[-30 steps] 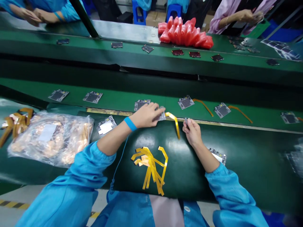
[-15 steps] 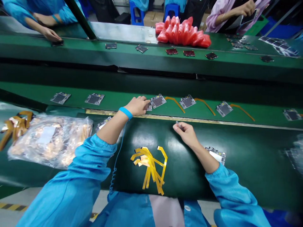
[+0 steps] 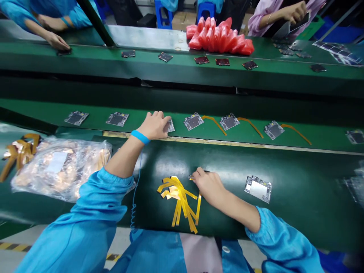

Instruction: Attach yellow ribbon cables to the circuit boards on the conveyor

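My left hand, with a blue wrist strap, is closed over a circuit board on the far green strip; its right part shows past the thumb. My right hand is lowered on the near green surface, its fingers pinched on an orange flex cable. The cable's dark-tipped end pokes out beyond the fingertips. A small dark thing shows behind the knuckles; I cannot make out what it is. Just left lies a loose pile of flex cables. A circuit board with a white patch rests right of my right hand.
Boards with flex cables attached, such as this board, lie along the strip; plain boards lie to the left. A clear plastic bag sits at left. Across the line are red bags and a co-worker's hand.
My left hand has drawn its board left, away from the neighbouring board. My right hand has come down and left onto the flex cable. The boards on the far strip have shifted slightly right.
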{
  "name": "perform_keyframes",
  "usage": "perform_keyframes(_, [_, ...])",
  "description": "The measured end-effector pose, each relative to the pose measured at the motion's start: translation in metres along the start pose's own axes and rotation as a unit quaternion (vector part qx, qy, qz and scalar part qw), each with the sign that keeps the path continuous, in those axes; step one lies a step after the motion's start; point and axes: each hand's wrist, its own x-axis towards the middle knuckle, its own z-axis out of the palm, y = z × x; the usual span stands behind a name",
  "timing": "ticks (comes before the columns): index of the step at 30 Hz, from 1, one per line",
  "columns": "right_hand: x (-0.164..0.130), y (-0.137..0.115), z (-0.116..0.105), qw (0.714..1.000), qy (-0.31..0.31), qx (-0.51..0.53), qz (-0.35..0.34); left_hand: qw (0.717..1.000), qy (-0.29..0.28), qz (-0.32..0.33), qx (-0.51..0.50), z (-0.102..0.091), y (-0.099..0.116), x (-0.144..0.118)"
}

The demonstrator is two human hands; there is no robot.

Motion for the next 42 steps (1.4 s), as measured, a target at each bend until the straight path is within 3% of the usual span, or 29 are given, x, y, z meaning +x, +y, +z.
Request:
perform_keyframes(3, [0.003, -0.002, -0.002, 1.0, -0.006, -0.008, 0.011, 0.999, 0.01, 0.032, -0.006, -0.003, 0.011, -0.014])
perform_keyframes(9, [0.002, 0.003, -0.004, 0.999, -0.006, 0.013, 0.032, 0.983, 0.052, 0.162, -0.068, 0.004, 0.058, -0.04])
perform_keyframes(15, [-0.004, 0.018, 0.006, 0.991, 0.058, 0.119, 0.02, 0.973, 0.054, 0.215, -0.065, 0.017, 0.09, -0.056])
perform_keyframes(20, [-0.008, 0.037, 0.006, 0.973, 0.121, 0.194, 0.032, 0.967, 0.066, 0.238, -0.061, 0.016, 0.092, -0.06])
perform_keyframes(25, [-0.007, 0.024, -0.001, 0.991, 0.073, 0.111, 0.012, 0.943, 0.084, 0.314, -0.074, 0.018, 0.089, -0.056])
perform_keyframes(29, [-0.002, 0.004, -0.002, 0.999, 0.021, 0.003, 0.026, 0.942, 0.067, 0.323, -0.062, 0.02, 0.09, -0.055])
perform_keyframes(33, [0.003, -0.003, -0.001, 0.999, 0.004, -0.025, 0.027, 0.942, 0.063, 0.324, -0.062, 0.019, 0.092, -0.054])
perform_keyframes(38, [0.001, 0.007, 0.0, 0.999, 0.015, 0.022, 0.018, 0.943, 0.052, 0.324, -0.062, 0.018, 0.093, -0.051])
perform_keyframes(42, [-0.003, 0.022, 0.006, 0.988, 0.071, 0.136, -0.008, 0.941, 0.041, 0.33, -0.066, 0.018, 0.094, -0.046])
